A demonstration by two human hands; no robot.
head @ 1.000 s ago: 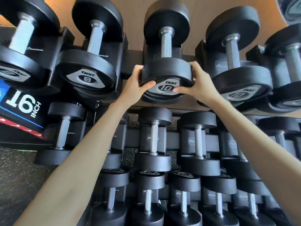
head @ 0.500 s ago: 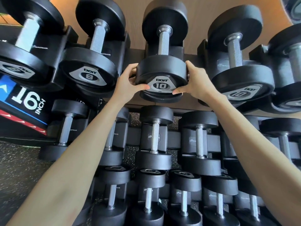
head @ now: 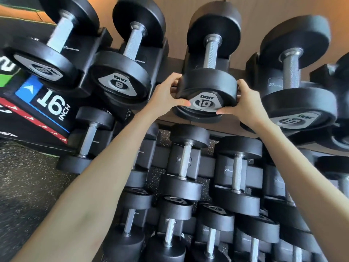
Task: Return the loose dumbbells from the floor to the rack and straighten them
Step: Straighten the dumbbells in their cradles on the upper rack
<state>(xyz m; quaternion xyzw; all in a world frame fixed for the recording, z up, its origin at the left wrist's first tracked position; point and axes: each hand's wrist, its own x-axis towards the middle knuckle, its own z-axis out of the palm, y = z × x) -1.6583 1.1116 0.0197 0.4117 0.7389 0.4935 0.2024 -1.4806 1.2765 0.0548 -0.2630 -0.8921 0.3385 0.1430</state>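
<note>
A black dumbbell marked 10 (head: 208, 86) lies in a cradle on the top tier of the rack (head: 170, 65), handle pointing away from me. My left hand (head: 166, 94) grips the left side of its near head, thumb on the front face. My right hand (head: 243, 103) grips the right side of the same head, thumb under the label. A second dumbbell marked 10 (head: 296, 103) sits to its right and one marked 8 (head: 120, 80) to its left.
Lower tiers hold several smaller dumbbells (head: 186, 167) in rows. A black plyo box printed "16 INCH" (head: 47, 106) stands at the left. Speckled rubber floor (head: 22, 186) shows at lower left; a wooden wall (head: 255, 16) is behind the rack.
The head of the 10 dumbbell has turned in my hands, its label now more level. Both hands kept their grip and my view shifted slightly.
</note>
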